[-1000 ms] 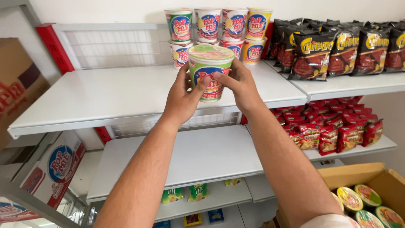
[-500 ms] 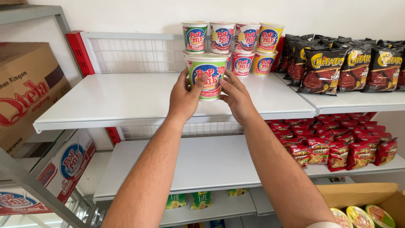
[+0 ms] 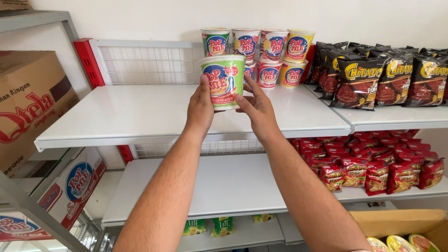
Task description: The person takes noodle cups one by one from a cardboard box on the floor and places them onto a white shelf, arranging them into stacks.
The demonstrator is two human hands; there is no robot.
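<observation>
A green noodle cup (image 3: 223, 81) is gripped between both hands and kept upright just above the white top shelf (image 3: 140, 116), near that shelf's middle. The left hand (image 3: 201, 106) is closed around the cup's left side, with the thumb laid against its printed wall; the right hand (image 3: 255, 107) is pressed to the cup's right side and lower edge, its fingers (image 3: 247, 84) partly spread. Whether the cup's base is touching the shelf cannot be told, since it is hidden by the hands. Behind the held cup, toward the back of the same shelf, a stacked group of noodle cups (image 3: 266, 53) is seen in green, red and yellow, in front of a white wire backing (image 3: 149, 65). To the right of that shelf, on the adjoining one, dark snack bags (image 3: 382, 79) are lined up upright. Below the top shelf, a second white shelf (image 3: 224, 186) is seen, and small red snack packets (image 3: 373, 163) are piled to its right. To the left of the top shelf, a brown cardboard box (image 3: 32, 102) is set on a grey metal rack (image 3: 28, 200). At the lower right, an open cardboard carton (image 3: 401, 221) is seen with more cup lids showing inside.
</observation>
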